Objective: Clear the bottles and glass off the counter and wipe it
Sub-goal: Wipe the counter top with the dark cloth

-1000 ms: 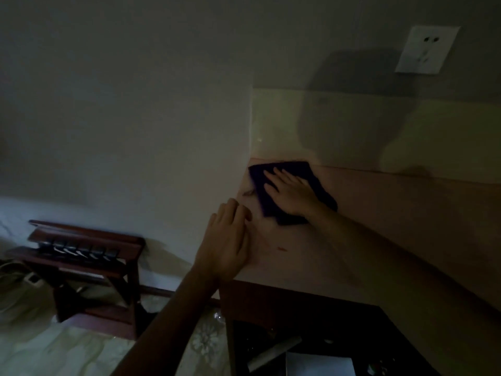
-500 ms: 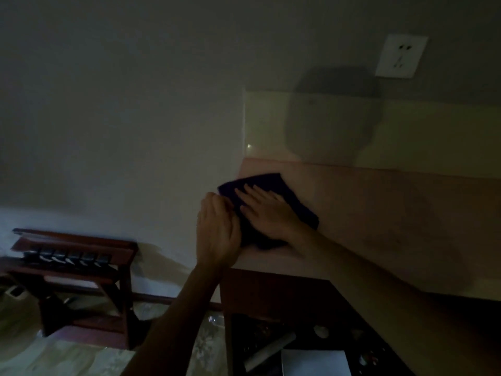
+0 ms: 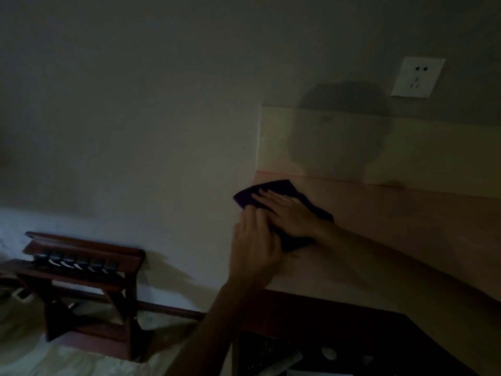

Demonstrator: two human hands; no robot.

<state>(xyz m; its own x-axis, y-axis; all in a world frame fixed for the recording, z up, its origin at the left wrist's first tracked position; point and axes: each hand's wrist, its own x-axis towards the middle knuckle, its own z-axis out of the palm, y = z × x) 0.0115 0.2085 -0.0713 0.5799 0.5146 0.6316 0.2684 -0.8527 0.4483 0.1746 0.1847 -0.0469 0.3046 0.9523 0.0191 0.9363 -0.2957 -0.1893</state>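
Though the room was dim, the dark cloth (image 3: 273, 189) was plain enough at the far left corner of the table (image 3: 393, 234), lying flat with its left edge right at the table's end and its back edge close to the pale upstand along the wall. It looked soft and light, a limp thing that would bunch or slide if pushed from one side only, so I judged that a flat palm pressing down on its middle was the way to drive it, and a pinch at a corner the way to lift it. Nothing fragile about it, and it seemed to lie quite flat on the smooth top.

The right hand (image 3: 287, 215) lay spread on the cloth, fingers straight and pointing left, palm down, gripping nothing but pressing the fabric to the wood. The left hand (image 3: 254, 242) was at the table's left edge, fingers together and slightly curled, touching the near-left part of the cloth beside the right fingertips; whether it pinched the fabric or merely rested against it I could not tell in that light.

No bottles or glass stood on the stretch of table I could see. Beyond, a wall socket (image 3: 417, 77) sat above the upstand, and a low wooden rack (image 3: 84, 270) stood on the floor to the left.
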